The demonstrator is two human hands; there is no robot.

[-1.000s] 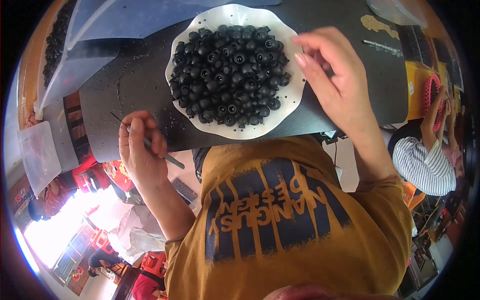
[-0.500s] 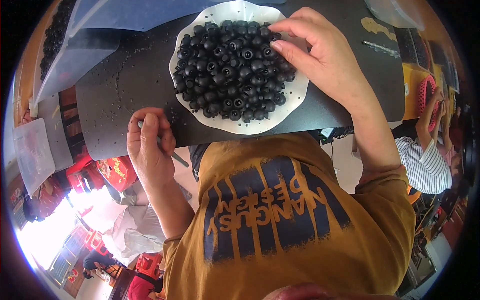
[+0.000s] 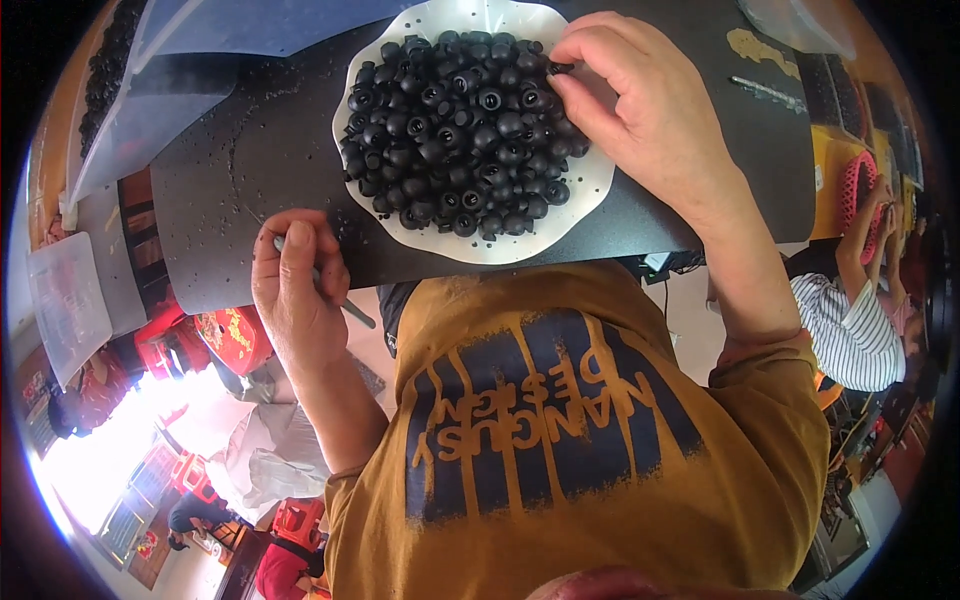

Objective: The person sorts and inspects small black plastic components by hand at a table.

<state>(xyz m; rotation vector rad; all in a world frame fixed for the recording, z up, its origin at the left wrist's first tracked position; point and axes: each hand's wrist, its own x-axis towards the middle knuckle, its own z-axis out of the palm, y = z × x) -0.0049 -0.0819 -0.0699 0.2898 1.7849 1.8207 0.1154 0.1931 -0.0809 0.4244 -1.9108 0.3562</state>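
A white plate with a wavy rim (image 3: 590,200) holds a heap of small, round, hollow black parts (image 3: 450,140), which look like rubber or plastic caps. At the plate's far right edge, my right hand (image 3: 650,115) pinches one small black part (image 3: 560,69) between thumb and fingers. My left hand (image 3: 298,275) is closed around a thin grey-green stick-like tool (image 3: 358,314), left of the plate by the table's near edge. The handle end pokes out below the fingers; its thin tip points up and left over the table.
Black crumbs are scattered over the dark table (image 3: 215,210), left of the plate. Translucent plastic bins (image 3: 250,25) stand at the far left. A thin metallic rod (image 3: 768,94) and a tan patch (image 3: 760,50) lie at the far right. Another person in a striped shirt (image 3: 850,325) sits to the right.
The plate with its heap has shifted slightly left and away. My right fingers have closed on a black part at the heap's edge. My left hand has hardly moved.
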